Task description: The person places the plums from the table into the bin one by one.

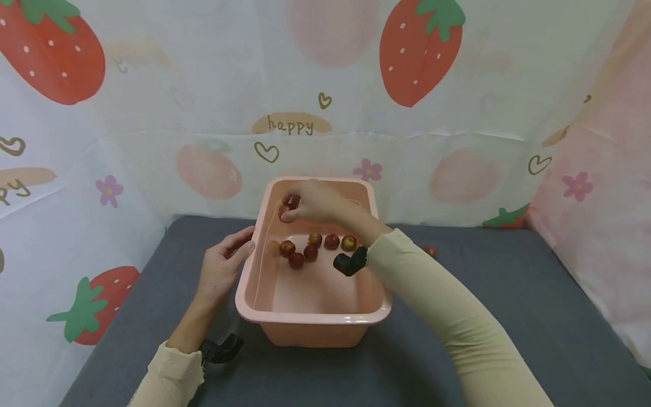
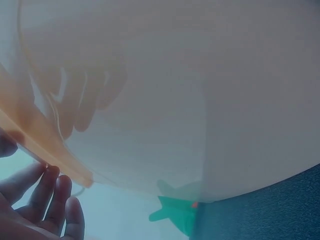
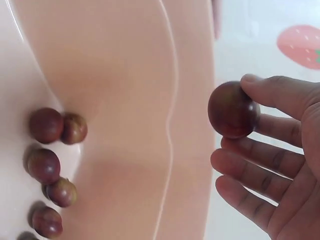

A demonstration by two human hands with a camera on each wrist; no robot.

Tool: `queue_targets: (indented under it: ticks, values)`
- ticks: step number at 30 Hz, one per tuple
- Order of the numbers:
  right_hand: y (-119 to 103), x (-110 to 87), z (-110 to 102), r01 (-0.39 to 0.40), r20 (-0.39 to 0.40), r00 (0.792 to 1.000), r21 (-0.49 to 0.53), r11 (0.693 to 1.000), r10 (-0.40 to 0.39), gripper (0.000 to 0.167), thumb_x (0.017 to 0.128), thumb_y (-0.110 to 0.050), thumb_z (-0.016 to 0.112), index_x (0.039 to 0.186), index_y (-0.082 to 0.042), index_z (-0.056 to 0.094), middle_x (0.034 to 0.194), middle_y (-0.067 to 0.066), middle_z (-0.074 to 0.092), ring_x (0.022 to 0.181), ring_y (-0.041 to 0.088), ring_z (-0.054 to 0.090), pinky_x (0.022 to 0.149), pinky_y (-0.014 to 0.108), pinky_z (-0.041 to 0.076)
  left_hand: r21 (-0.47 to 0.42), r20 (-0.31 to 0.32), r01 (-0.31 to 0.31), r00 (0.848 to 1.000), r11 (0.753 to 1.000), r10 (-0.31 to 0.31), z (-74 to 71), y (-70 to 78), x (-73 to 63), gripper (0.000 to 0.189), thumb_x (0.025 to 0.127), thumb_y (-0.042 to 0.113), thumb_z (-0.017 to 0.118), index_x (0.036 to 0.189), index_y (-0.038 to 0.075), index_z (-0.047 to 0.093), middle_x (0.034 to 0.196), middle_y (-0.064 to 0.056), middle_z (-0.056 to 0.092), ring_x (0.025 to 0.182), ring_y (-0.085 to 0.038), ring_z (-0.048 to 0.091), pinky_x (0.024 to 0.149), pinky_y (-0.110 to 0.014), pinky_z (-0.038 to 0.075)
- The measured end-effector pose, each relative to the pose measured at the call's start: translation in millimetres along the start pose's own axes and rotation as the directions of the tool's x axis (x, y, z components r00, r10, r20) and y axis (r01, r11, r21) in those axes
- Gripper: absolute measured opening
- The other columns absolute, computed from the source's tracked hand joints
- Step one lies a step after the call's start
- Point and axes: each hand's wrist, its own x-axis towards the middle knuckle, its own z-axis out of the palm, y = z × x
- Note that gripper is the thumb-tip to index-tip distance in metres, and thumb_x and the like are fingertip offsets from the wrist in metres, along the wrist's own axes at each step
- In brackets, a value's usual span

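My right hand (image 1: 315, 202) reaches over the far left part of a pink plastic basin (image 1: 314, 318). Between thumb and index finger it pinches a dark red plum (image 3: 232, 110); the other fingers are spread loosely below. On the basin's floor lie several more plums (image 1: 331, 241), gathered in a loose group around the middle. At the basin's left side, my left hand (image 1: 220, 268) has its fingertips and thumb right at the outer rim, fingers slightly bent. In the left wrist view, the fingers (image 2: 52, 190) touch under the pale rim (image 2: 60, 160).
A single plum (image 1: 430, 251) lies on the grey tabletop (image 1: 503, 294) to the right of the basin, partly behind my right forearm. A strawberry-print curtain (image 1: 315, 73) hangs behind the table and along both sides.
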Motion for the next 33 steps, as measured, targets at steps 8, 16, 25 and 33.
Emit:
queue_targets:
  ticks: [8, 16, 25, 33]
  values:
    - [-10.5, 7.9, 17.2, 0.015, 0.063, 0.998, -0.11, 0.994, -0.008, 0.014, 0.089, -0.033, 0.07, 0.093, -0.02, 0.068, 0.092, -0.005, 0.067, 0.085, 0.013, 0.058, 0.077, 0.025, 0.048, 0.004, -0.003, -0.007, 1.0, 1.0, 0.007, -0.2, 0.1, -0.1, 0.041, 0.096, 0.018, 0.061, 0.133, -0.001, 0.058, 0.133, -0.023, 0.058, 0.1, 0.009, 0.061, 0.083, -0.01, 0.052]
    - [-5.2, 10.1, 28.3, -0.007, 0.115, 0.993, -0.089, 0.996, 0.017, 0.015, 0.088, -0.033, 0.072, 0.093, -0.02, 0.067, 0.094, -0.003, 0.064, 0.085, 0.014, 0.058, 0.075, 0.025, 0.05, 0.021, 0.005, -0.013, 1.0, 1.0, 0.012, -1.1, -0.5, -0.4, 0.043, 0.097, 0.019, 0.06, 0.135, 0.0, 0.056, 0.134, -0.023, 0.058, 0.1, 0.011, 0.06, 0.083, -0.01, 0.051]
    - [0.0, 9.4, 32.0, -0.074, 0.165, 0.983, -0.024, 0.997, 0.077, 0.014, 0.088, -0.034, 0.072, 0.092, -0.021, 0.068, 0.093, -0.003, 0.066, 0.075, 0.014, 0.061, 0.057, 0.028, 0.051, -0.001, -0.015, -0.021, 1.0, 1.0, 0.021, -0.9, -2.1, 0.6, 0.042, 0.097, 0.019, 0.06, 0.134, 0.0, 0.057, 0.134, -0.023, 0.058, 0.102, 0.01, 0.06, 0.084, -0.01, 0.051]
    - [3.1, 9.3, 37.5, -0.174, 0.234, 0.958, 0.007, 0.985, 0.167, 0.016, 0.086, -0.038, 0.073, 0.09, -0.024, 0.068, 0.088, -0.003, 0.069, 0.068, 0.018, 0.062, 0.045, 0.039, 0.048, -0.011, -0.028, -0.001, 1.0, 1.0, 0.001, 1.4, -1.7, -0.8, 0.041, 0.097, 0.018, 0.061, 0.133, 0.0, 0.058, 0.132, -0.021, 0.059, 0.103, 0.008, 0.06, 0.085, -0.011, 0.052]
